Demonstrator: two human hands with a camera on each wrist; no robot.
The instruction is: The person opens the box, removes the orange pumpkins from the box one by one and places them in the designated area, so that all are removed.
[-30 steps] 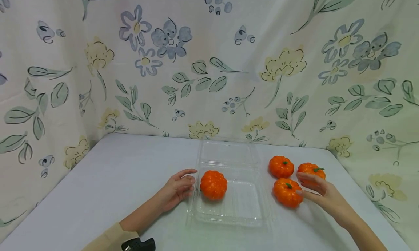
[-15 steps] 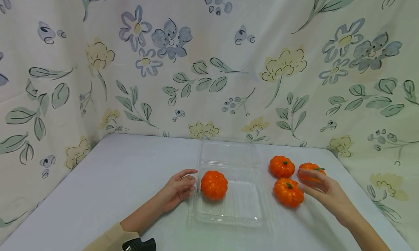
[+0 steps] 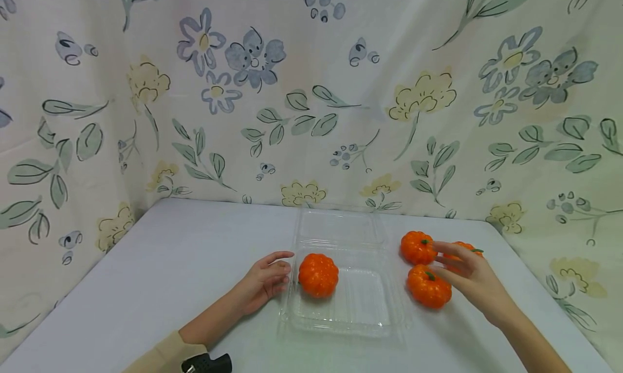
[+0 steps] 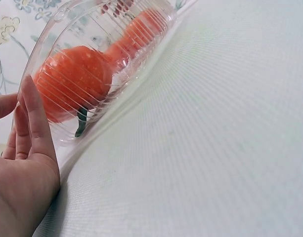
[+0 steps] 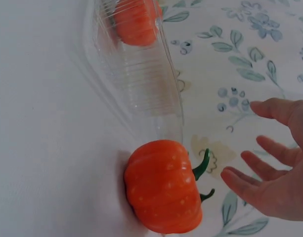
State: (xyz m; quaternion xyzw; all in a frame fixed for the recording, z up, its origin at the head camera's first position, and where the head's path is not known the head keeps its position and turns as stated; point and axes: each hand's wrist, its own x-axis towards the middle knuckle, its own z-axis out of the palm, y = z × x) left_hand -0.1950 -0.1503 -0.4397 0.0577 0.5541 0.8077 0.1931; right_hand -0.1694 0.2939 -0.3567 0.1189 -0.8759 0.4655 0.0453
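Observation:
My left hand stays at the left side of an open clear plastic clamshell box, its fairly straight fingers against the wall. Inside that box, on the left, sits an orange toy pumpkin; through the ribbed plastic its green stem points down. My right hand hovers over three more pumpkins right of the box: a back one, a front one and a right one, partly hidden behind the fingers. Spread and apart from the nearest pumpkin, the right fingers hold nothing.
The box's lid lies folded back toward the rear of the white table. A floral curtain hangs behind the table and along its sides. A black device is strapped at the left sleeve.
My right hand has shifted left, from over the right pumpkin to above the gap between the back and front pumpkins. The left hand, box and pumpkins have not visibly moved.

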